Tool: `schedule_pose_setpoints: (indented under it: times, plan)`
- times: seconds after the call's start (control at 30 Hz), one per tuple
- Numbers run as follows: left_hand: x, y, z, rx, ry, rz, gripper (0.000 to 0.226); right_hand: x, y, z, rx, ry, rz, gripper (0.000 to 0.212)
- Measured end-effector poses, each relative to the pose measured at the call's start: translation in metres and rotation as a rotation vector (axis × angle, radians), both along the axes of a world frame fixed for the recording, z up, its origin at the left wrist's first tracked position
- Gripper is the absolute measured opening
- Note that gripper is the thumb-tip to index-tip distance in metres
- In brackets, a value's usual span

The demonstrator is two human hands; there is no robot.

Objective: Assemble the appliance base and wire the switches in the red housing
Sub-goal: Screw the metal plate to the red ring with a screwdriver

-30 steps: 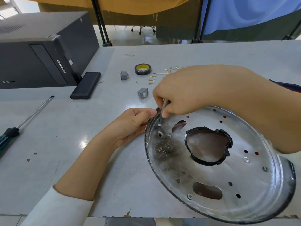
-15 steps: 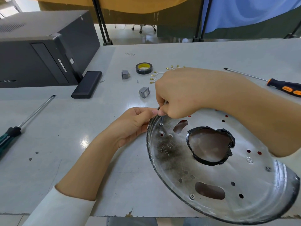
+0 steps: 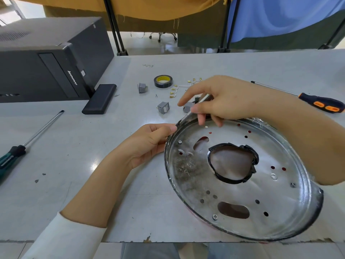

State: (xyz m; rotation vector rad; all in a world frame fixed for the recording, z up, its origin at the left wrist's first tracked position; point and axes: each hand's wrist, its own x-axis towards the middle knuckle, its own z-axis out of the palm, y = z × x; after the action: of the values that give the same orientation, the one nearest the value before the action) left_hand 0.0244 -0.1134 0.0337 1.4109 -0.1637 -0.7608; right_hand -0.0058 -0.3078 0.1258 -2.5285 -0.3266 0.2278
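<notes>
Screw's in, tool coming off the plate

Right hand (image 3: 222,101) has lifted its pinched slim tool (image 3: 202,99) off the seated screw (image 3: 180,141); left hand (image 3: 149,141) pinches the tilted metal base plate (image 3: 280,193) rim on the table (image 3: 74,165).

Base plate (image 3: 280,193): shiny silver metal w/ dark sooty smudge on its left part, black rim, black tape round the big centre hole (image 3: 232,163); small holes show red underneath. Table (image 3: 74,165): pale grey, few dark specks. Tape roll (image 3: 163,81): black outside, yellow inner core. Switches (image 3: 163,107): grey. Wires (image 3: 183,86): white w/ gold/brass terminals. Screwdriver at right (image 3: 321,105): black handle w/ orange inserts, silver shaft. Screwdriver at left (image 3: 13,154): dark green & black handle, silver shaft. PC tower (image 3: 46,58): black, white logo lettering. Flat box beside it (image 3: 99,99): black. Sleeve (image 3: 61,238): white. Cloths at back: mustard yellow (image 3: 149,6), blue (image 3: 280,15).
</notes>
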Motion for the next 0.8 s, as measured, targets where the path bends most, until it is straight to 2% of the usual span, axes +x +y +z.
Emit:
schedule_pose_setpoints:
  times: [0.13,0.37,0.47,0.67,0.8]
  plan:
    - [-0.004,0.009,0.003,0.008,-0.02,0.013,0.029,-0.007,-0.01,-0.005,0.165,0.037,-0.018,0.026]
    - [-0.016,0.028,-0.002,-0.009,-0.039,0.072,0.035,-0.018,-0.019,-0.003,0.323,0.041,-0.051,0.013]
    - [-0.021,0.034,-0.003,-0.016,-0.046,0.09,0.044,-0.021,-0.012,-0.008,0.361,-0.036,-0.085,0.011]
    - [-0.03,0.044,-0.006,-0.025,-0.066,0.107,0.041,-0.014,0.001,-0.032,0.462,-0.192,-0.149,0.02]
    - [-0.037,0.052,-0.007,-0.05,-0.084,0.085,0.041,-0.009,0.001,-0.039,0.581,-0.278,-0.103,0.013]
